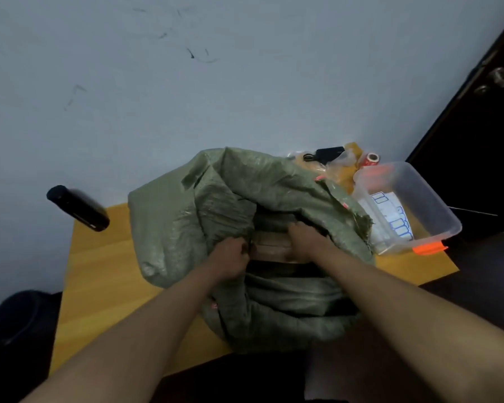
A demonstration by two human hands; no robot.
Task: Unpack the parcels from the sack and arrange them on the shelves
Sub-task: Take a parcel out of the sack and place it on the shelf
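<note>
A large green woven sack lies on a small wooden table, its mouth open toward me. Inside the opening I see brown cardboard parcels stacked on one another. My left hand grips the sack's left edge at the mouth, fingers curled round the fabric. My right hand reaches into the mouth and rests on the top of the parcels, its fingertips hidden under the sack's upper flap. No shelves are in view.
A clear plastic box with orange clips and white labels inside sits at the table's right end. Behind it lie yellow bags, a red tape roll and a black item. A black bottle lies at the left. A dark door stands on the right.
</note>
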